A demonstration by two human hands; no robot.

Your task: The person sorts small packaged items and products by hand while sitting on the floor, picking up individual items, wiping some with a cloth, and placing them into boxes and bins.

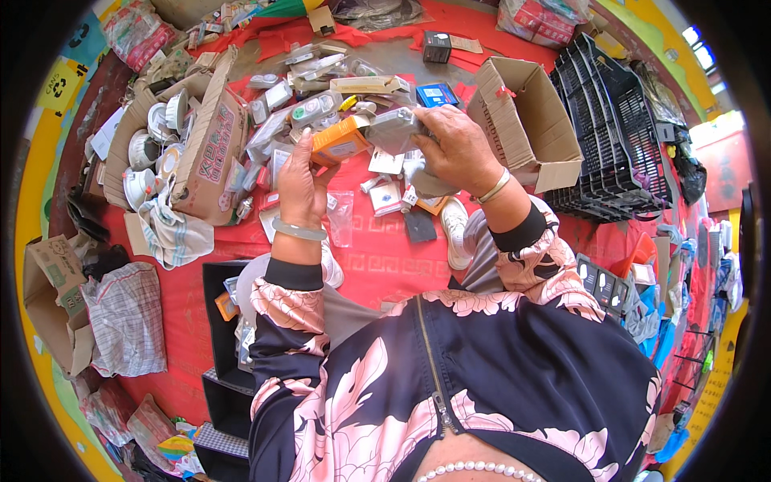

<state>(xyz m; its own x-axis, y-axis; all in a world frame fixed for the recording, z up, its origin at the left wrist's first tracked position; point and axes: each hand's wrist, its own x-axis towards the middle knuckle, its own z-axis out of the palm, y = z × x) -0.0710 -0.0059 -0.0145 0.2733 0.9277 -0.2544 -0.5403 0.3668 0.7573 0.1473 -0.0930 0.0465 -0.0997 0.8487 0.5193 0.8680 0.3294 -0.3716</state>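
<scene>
My left hand grips the lower left end of a small orange carton, thumb up along its side. Held in my right hand is a clear grey plastic package, pinched at its right edge; what lies inside it is not clear. Its left edge meets the carton's open-looking right end, and I cannot tell whether one is inside the other. Beyond both hands a heap of packaged small goods lies on red cloth. A blue flat pack sits just past my right hand.
A cardboard box with white round fittings stands at the left. To the right are an open cardboard box and a black plastic crate. Black trays sit by my left knee. Red patterned cloth covers the floor.
</scene>
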